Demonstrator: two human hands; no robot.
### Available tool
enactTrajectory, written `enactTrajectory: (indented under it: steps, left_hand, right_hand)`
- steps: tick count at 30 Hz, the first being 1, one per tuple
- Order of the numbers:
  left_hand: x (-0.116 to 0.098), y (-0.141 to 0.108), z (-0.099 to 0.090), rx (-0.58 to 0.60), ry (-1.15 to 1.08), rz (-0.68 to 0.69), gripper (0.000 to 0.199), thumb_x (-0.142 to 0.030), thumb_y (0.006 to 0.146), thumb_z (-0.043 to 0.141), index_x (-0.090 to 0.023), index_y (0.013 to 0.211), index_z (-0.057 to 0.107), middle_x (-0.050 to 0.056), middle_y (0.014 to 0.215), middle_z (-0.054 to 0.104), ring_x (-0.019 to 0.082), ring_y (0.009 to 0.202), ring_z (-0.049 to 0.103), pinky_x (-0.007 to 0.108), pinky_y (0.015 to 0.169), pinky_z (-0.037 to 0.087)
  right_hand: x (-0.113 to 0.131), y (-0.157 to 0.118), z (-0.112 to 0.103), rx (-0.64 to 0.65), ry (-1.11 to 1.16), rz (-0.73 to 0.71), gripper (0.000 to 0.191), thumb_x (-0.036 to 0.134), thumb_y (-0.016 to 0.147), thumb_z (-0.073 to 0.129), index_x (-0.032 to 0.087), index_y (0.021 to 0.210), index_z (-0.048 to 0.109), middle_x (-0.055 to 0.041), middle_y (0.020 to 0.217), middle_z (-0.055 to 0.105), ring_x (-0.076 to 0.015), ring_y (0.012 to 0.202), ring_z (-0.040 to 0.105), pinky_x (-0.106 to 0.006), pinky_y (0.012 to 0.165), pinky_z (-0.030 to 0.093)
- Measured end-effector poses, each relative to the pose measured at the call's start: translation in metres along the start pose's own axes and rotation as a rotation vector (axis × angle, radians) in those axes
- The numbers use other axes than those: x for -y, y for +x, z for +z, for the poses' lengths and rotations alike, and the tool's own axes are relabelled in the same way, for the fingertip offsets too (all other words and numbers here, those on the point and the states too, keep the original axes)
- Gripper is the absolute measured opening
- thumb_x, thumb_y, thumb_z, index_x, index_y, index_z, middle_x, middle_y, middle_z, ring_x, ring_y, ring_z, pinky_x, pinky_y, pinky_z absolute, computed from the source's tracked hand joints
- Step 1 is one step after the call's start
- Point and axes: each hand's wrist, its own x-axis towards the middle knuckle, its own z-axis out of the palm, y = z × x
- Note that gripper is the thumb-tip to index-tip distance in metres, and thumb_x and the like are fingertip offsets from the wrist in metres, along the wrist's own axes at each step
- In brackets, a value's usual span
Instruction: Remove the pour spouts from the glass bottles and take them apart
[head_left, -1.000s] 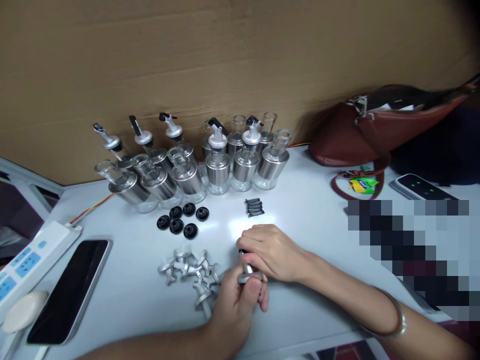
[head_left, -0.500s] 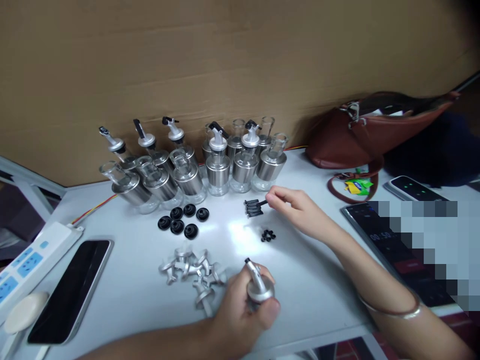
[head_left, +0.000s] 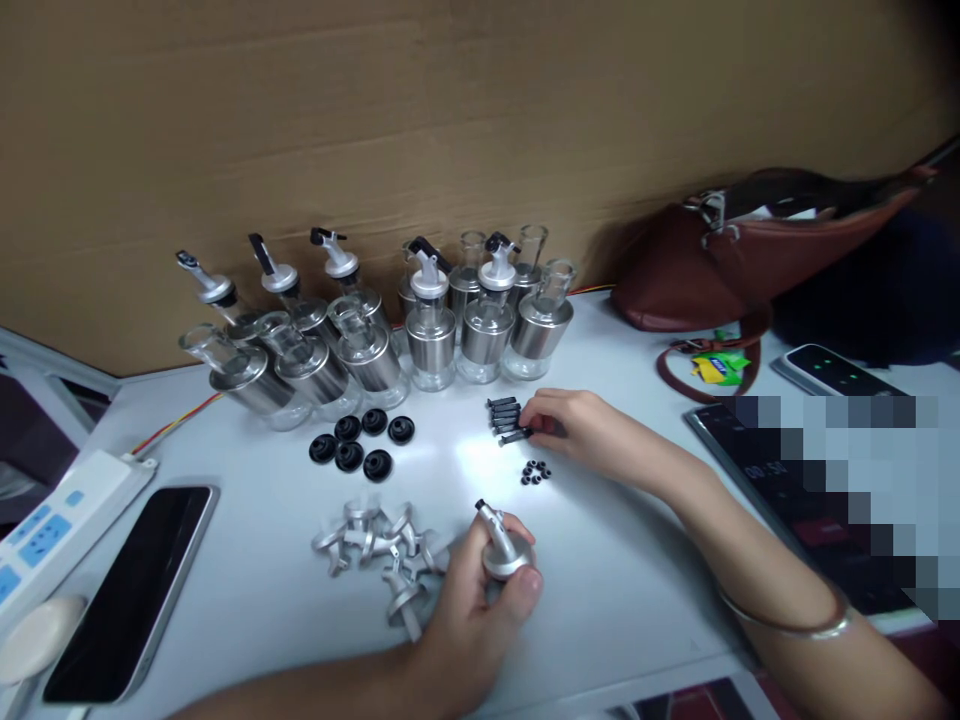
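Observation:
My left hand is wrapped round a silver pourer top with a small black tip on its spout. The fingers of my right hand are pinched at the right end of a black lever piece, beside several similar black pieces. A cluster of tiny black caps lies just below that hand. Several silver pourer tops are heaped left of my left hand. Behind them lie several black ring stoppers.
Glass bottles with steel sleeves stand along the cardboard wall, some with pourers fitted. A phone and a power strip lie at left. A brown bag, candy wrappers and a dark-screened device are at right.
My right hand has moved slightly down and closed in at the near black lever piece. My left hand, with the pourer top, has shifted slightly up and left.

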Motion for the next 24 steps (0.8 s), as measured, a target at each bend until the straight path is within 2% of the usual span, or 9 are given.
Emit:
enactTrajectory:
  steps: [4, 7, 10, 13, 16, 21, 24]
  left_hand:
    - [-0.002, -0.001, 0.001, 0.014, -0.015, -0.004, 0.045, -0.061, 0.082, 0.052, -0.018, 0.095, 0.043, -0.002, 0.074, 0.042, 0.011, 0.065, 0.038, 0.027, 0.065, 0.032]
    - [-0.004, -0.002, 0.003, 0.005, -0.071, -0.059, 0.038, -0.049, 0.083, 0.055, -0.021, 0.101, 0.037, -0.003, 0.078, 0.042, 0.010, 0.065, 0.037, 0.026, 0.064, 0.032]
    - [-0.006, -0.002, 0.004, -0.028, -0.101, -0.124, 0.040, -0.041, 0.082, 0.059, -0.024, 0.105, 0.030, -0.004, 0.079, 0.040, 0.008, 0.061, 0.035, 0.025, 0.060, 0.030]
    - [-0.005, -0.002, 0.003, -0.041, -0.078, -0.122, 0.040, -0.044, 0.082, 0.058, -0.023, 0.102, 0.031, -0.005, 0.077, 0.039, 0.007, 0.059, 0.032, 0.024, 0.057, 0.028]
    - [-0.004, -0.002, 0.002, -0.028, -0.107, -0.098, 0.039, -0.052, 0.084, 0.054, -0.021, 0.099, 0.035, -0.007, 0.069, 0.037, 0.006, 0.055, 0.029, 0.023, 0.054, 0.026]
    - [-0.004, 0.001, 0.002, 0.022, -0.229, -0.067, 0.045, -0.061, 0.081, 0.056, -0.021, 0.092, 0.037, -0.009, 0.063, 0.032, 0.005, 0.050, 0.023, 0.020, 0.047, 0.020]
    - [-0.002, 0.003, 0.002, 0.046, -0.278, -0.042, 0.045, -0.059, 0.081, 0.058, -0.020, 0.094, 0.040, -0.009, 0.061, 0.031, 0.005, 0.050, 0.022, 0.019, 0.045, 0.019]
  right_hand:
    - [-0.001, -0.002, 0.000, 0.001, 0.014, -0.039, 0.015, 0.008, 0.081, 0.053, 0.016, 0.082, 0.066, -0.0031, 0.078, 0.062, -0.0123, 0.067, 0.056, -0.024, 0.065, 0.043]
    - [-0.002, -0.003, 0.002, 0.036, 0.023, -0.076, 0.019, 0.010, 0.085, 0.051, 0.017, 0.082, 0.069, -0.0037, 0.081, 0.063, -0.0124, 0.069, 0.058, -0.024, 0.067, 0.044]
    - [-0.002, -0.002, 0.004, 0.041, 0.019, -0.069, 0.020, 0.011, 0.086, 0.050, 0.017, 0.085, 0.069, -0.0041, 0.082, 0.064, -0.0133, 0.071, 0.059, -0.024, 0.068, 0.044]
    - [0.004, -0.001, 0.002, 0.018, 0.050, -0.071, 0.019, 0.015, 0.088, 0.051, 0.016, 0.086, 0.070, -0.0051, 0.083, 0.065, -0.0140, 0.072, 0.059, -0.026, 0.069, 0.045]
    - [0.018, -0.003, -0.006, 0.016, 0.200, -0.082, 0.019, 0.023, 0.089, 0.052, 0.015, 0.084, 0.068, -0.0050, 0.080, 0.067, -0.0138, 0.071, 0.059, -0.026, 0.069, 0.045]
    - [0.045, -0.008, -0.010, 0.196, 0.580, -0.193, 0.026, 0.031, 0.093, 0.048, 0.013, 0.087, 0.066, -0.0049, 0.082, 0.068, -0.0123, 0.073, 0.060, -0.023, 0.068, 0.047]
    - [0.051, -0.010, -0.006, 0.307, 0.696, -0.246, 0.030, 0.032, 0.096, 0.044, 0.011, 0.087, 0.065, -0.0047, 0.079, 0.066, -0.0108, 0.071, 0.059, -0.022, 0.067, 0.047]
